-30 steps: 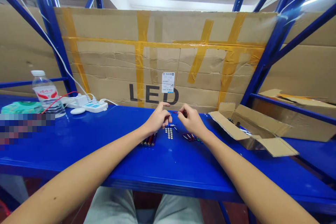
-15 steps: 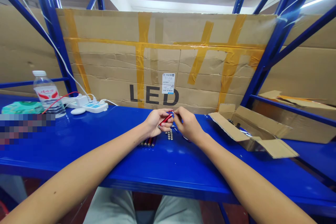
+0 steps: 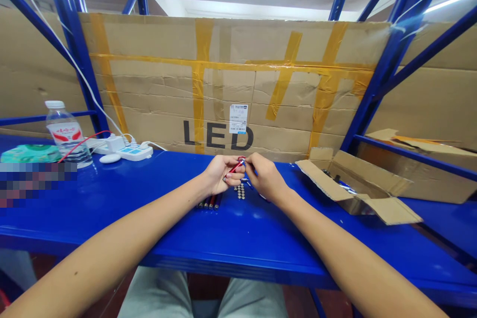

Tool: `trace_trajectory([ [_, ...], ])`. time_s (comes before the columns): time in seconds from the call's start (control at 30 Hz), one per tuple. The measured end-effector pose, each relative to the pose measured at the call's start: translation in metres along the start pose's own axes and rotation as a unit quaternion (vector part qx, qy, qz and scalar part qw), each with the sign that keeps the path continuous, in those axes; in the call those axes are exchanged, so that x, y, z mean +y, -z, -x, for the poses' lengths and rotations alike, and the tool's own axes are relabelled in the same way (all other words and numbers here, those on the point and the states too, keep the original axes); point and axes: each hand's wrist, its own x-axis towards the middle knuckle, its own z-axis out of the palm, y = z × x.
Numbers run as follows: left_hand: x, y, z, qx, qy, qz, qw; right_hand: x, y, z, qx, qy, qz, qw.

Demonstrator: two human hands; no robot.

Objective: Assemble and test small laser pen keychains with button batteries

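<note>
My left hand (image 3: pixel 219 173) is closed around a slim red pen-shaped tube (image 3: pixel 233 168), tilted with its upper end toward the right. At that end, my right hand (image 3: pixel 265 173) has thumb and fingers pinched together; what sits between them is too small and hidden to make out. Just below the hands, small silver button-like discs (image 3: pixel 241 192) lie in short rows on the blue table (image 3: pixel 238 238). Several dark and red pen-shaped tubes (image 3: pixel 210 204) lie side by side under my left wrist. Another slim piece (image 3: pixel 264 198) is partly covered by my right hand.
An open cardboard box (image 3: pixel 357 194) with small parts inside stands at the right. On the left are a water bottle (image 3: pixel 67 134), a green packet (image 3: pixel 32 153) and a white power strip (image 3: pixel 136 151) with cables. A large cardboard sheet (image 3: pixel 156 94) backs the table between blue posts (image 3: pixel 87 69).
The red tube has turned slightly in my left hand. My right fingertips have shifted a little at its upper end. Everything else stays in place.
</note>
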Motion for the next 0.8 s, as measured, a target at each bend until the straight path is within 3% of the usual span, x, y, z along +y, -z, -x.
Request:
trace_trajectory([
  [0.3,0.004,0.006,-0.001,0.032,0.000,0.030,0.999,0.000,0.004,-0.001,-0.001,0.007,0.003,1.000],
  [0.43,0.009,0.006,-0.001,0.103,-0.009,-0.022,0.994,0.008,0.008,-0.002,0.012,-0.032,0.000,0.999],
  [0.53,0.012,0.008,-0.002,0.161,-0.053,-0.068,0.983,0.017,0.013,-0.003,0.016,-0.070,-0.014,0.997],
  [0.7,0.011,0.017,-0.005,0.213,-0.176,-0.220,0.936,0.024,0.017,-0.002,-0.031,-0.122,-0.085,0.988],
  [0.8,0.006,0.022,-0.005,0.194,-0.248,-0.338,0.887,0.021,0.017,-0.001,-0.065,-0.153,-0.153,0.974],
])
